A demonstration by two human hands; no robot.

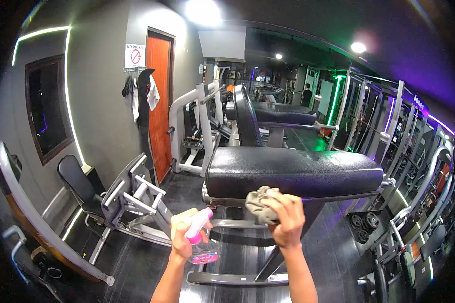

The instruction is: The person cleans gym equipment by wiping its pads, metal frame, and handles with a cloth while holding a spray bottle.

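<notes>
My left hand (182, 233) is wrapped round the neck of a clear spray bottle (204, 252) with a pink and white trigger head. In my right hand (286, 217) is a crumpled grey-brown cloth (261, 204), held at the lower front edge of a long black padded bench (293, 169). Whether the cloth touches the pad, I cannot tell. The bottle is just below the pad's left end. Behind the long pad rises an upright black backrest (246, 116).
The bench's metal base (237, 278) runs along the floor below my hands. A leg machine (136, 197) stands left, near an orange door (159, 101). Weight plates (364, 222) and racks are at the right. A person (306, 95) is far back.
</notes>
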